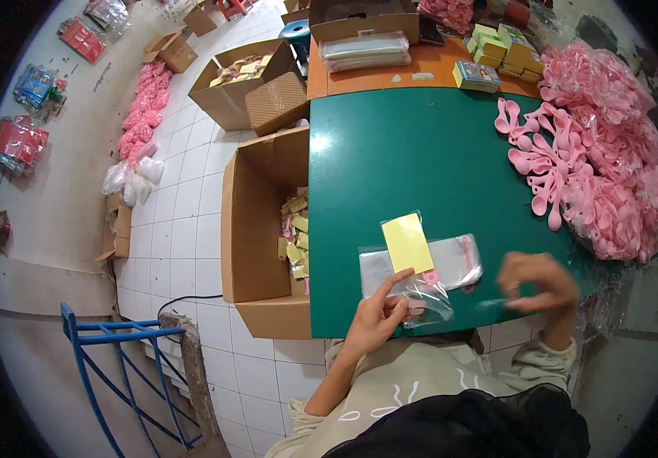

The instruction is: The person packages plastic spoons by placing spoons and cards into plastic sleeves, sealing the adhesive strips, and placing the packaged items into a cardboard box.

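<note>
My left hand [378, 320] pinches the lower edge of a small clear plastic bag [437, 304], its index finger extended onto a yellow card [408, 243] in the bag. Part of a pink plastic piece [430, 278] shows just below the card. Beneath lies a stack of clear plastic bags [459, 259] on the green table. To the right, my right hand [539, 282] is curled and blurred by motion, apart from the bag. A thin pale blur at its fingertips is too smeared to name.
Loose pink spoons [546, 153] lie by a large heap of bagged pink spoons [611, 168] on the right. Small boxes [476, 76] stand at the back. Left of the green table [367, 168] is an open carton [256, 221] holding yellow-carded packs; a blue metal frame [115, 336] stands lower left.
</note>
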Motion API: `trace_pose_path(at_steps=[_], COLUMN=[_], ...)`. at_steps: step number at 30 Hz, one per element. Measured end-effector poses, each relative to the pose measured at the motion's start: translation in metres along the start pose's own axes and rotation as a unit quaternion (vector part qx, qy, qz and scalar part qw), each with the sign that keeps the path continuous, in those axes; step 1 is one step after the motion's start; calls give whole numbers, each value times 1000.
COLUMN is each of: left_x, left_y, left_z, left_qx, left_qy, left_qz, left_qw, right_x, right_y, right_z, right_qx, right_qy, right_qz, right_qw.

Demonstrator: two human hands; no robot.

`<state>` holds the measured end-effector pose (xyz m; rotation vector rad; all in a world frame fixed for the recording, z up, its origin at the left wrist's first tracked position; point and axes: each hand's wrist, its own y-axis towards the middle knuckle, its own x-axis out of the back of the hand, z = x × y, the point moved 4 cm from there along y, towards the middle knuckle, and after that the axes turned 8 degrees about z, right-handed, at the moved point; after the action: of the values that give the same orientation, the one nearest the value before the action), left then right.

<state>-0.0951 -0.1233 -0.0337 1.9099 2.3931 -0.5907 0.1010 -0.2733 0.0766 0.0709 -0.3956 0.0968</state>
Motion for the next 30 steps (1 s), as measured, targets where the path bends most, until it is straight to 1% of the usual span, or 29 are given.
trace_pose_path(at_steps=[1, 2, 3, 4, 5, 6, 7, 8, 9, 10, 12, 13, 15, 16, 17, 18, 19, 20, 22, 25, 26, 28, 30], left_x=[1, 3, 5, 4, 3, 3, 3, 4, 5, 4, 7, 8, 10, 11, 11, 10, 9, 8, 8, 5, 3, 3, -1], left_y=[-1, -1, -1, -2, -1, 1, 1, 1, 1, 0, -2, -3, -3, -5, -6, -6, -7, -9, -10, -14, -14, -15, -15], left_z=[-4, -7, -7, -5, -3, -2, 0, 2, 2, 2, 2, 1, 2, 2, 1, 0, 0, 1, 3, 2, 4, 8, 4], left_qx=[7, 12, 17, 20, 23, 25, 29, 34, 27, 14, -16, -2, -26, -34, -34, -34, -34, -36, -42, -43, -48, -53, -44], left_qy=[24, 48, 46, 44, 42, 37, 33, 30, 30, 30, 31, 0, -27, -38, -34, -29, -22, -35, -58, -61, -59, -32, 11], left_qz=[8, 18, 18, 21, 27, 26, 25, 25, 22, 38, 58, 69, 86, 93, 81, 68, 56, 55, 57, 62, 65, 36, 5], left_qw=[1000, 999, 999, 999, 999, 999, 999, 999, 999, 999, 998, 998, 996, 994, 996, 997, 998, 997, 996, 995, 995, 997, 999], right_x=[22, 42, 56, 76, 102, 138, 183, 227, 264, 275, 238, 213, 156, 107, 73, 36, 3, -29, -66, -75, -75, -78, -79], right_y=[-22, -55, -87, -136, -196, -251, -315, -384, -450, -487, -444, -391, -272, -212, -149, -86, -44, -17, 13, 30, 31, 32, 30], right_z=[9, 12, 24, 19, 3, -8, -29, -54, -79, -92, -61, -42, -22, -24, -17, -10, -10, -20, -37, -52, -52, -51, -54], right_qx=[13, 2, 43, 98, 139, 110, 14, -165, -380, -513, -598, -634, -591, -390, -339, -291, -266, -188, -135, -21, 2, 45, 22], right_qy=[-12, 4, -29, -67, 17, -12, -108, -260, -417, -485, -468, -460, -400, -522, -482, -409, -197, -233, -175, -198, -206, -221, -180], right_qz=[-38, -88, -163, -183, -237, -333, -460, -559, -566, -517, -430, -381, -410, -464, -388, -305, -258, -212, -202, -186, -180, -170, -165], right_qw=[999, 996, 985, 976, 961, 936, 881, 770, 601, 485, 488, 491, 568, 600, 709, 809, 908, 930, 954, 962, 962, 959, 969])
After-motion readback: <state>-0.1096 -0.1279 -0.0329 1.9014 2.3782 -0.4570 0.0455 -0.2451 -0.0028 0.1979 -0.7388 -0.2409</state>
